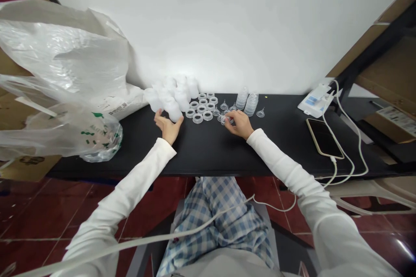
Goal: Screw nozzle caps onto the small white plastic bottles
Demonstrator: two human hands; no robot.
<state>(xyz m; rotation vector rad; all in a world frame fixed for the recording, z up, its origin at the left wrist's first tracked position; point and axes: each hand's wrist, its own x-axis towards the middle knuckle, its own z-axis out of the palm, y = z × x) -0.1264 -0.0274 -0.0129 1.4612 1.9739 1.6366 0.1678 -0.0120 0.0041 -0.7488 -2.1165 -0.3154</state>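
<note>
My left hand (168, 127) is at the front of a cluster of frosted white plastic bottles (182, 95). Its thumb and fingers curve around the sides of the nearest bottle (173, 110), which leans slightly. Over a group of clear bottle teats (224, 105), my right hand (239, 124) has thumb and forefinger closed on one teat (224, 120); the fingers partly cover it. Between the hands lie several translucent screw rings (202, 109), flat on the black table. Two stacks of clear dome caps (242, 98) stand just behind my right hand, with a single teat (260, 113) to their right.
Large plastic bags (97, 130) bulge over the left of the black table (208, 156). At the right are a phone (324, 137) on a charging cable and a white power strip (316, 98). A white cable (195, 230) crosses above my lap. Cardboard boxes (390, 65) fill the right side.
</note>
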